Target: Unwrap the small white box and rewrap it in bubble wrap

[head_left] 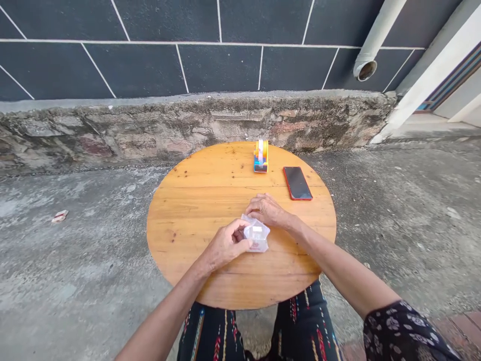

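Observation:
A small clear plastic box (259, 243) with a white patch on it lies on the round wooden table (188, 210), in front of me. My left hand (229, 243) grips its left side, thumb in front and fingers over the top. At the box's far edge is my right hand (265, 209), its fingers curled down against the plastic. The right fingertips are partly hidden, so what exactly they pinch there is unclear.
Toward the table's far edge stands a yellow and blue tape dispenser (261, 156). A phone with a red edge (297, 183) lies to its right. Beyond the table are a stone wall base (150, 135) and a drainpipe (370, 50).

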Available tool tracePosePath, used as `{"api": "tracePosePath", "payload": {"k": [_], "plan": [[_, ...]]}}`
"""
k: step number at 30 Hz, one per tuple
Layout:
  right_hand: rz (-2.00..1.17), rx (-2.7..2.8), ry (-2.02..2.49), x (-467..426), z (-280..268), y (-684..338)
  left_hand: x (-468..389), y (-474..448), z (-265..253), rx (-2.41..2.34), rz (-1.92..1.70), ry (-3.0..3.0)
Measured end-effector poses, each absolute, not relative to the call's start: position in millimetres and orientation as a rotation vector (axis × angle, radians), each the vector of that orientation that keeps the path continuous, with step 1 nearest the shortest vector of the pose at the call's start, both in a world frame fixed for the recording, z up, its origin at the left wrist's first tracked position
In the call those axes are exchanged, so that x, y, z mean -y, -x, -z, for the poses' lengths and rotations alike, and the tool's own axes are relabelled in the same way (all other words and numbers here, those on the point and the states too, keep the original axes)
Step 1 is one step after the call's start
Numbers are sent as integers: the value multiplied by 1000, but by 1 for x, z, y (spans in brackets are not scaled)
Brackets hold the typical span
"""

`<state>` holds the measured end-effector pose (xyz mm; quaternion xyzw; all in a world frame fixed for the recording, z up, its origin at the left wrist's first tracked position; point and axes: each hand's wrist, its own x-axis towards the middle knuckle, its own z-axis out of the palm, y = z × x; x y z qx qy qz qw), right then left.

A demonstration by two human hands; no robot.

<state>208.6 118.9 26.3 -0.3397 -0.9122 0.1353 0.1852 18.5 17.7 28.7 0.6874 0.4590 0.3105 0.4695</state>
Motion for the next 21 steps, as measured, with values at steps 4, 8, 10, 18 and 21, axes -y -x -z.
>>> {"api": "tracePosePath", "payload": {"k": [4, 8, 10, 18, 21], "plan": [[-620, 2374, 945, -106, -40, -227, -22, -18, -22, -1070, -784, -1646], [-747, 2330, 914, -65, -51, -245, -25, -19, -20, -1015, -795, -1555], [-630, 2404, 903, -45, -53, -248, -26, -20, -22, -984, -790, -1503], [-255, 2554, 1045, -26, -40, -234, -35, -25, -30, -1072, -745, -1484], [-244, 2532, 1082, -29, -37, -232, -40, -26, -31, -1175, -722, -1545]]}}
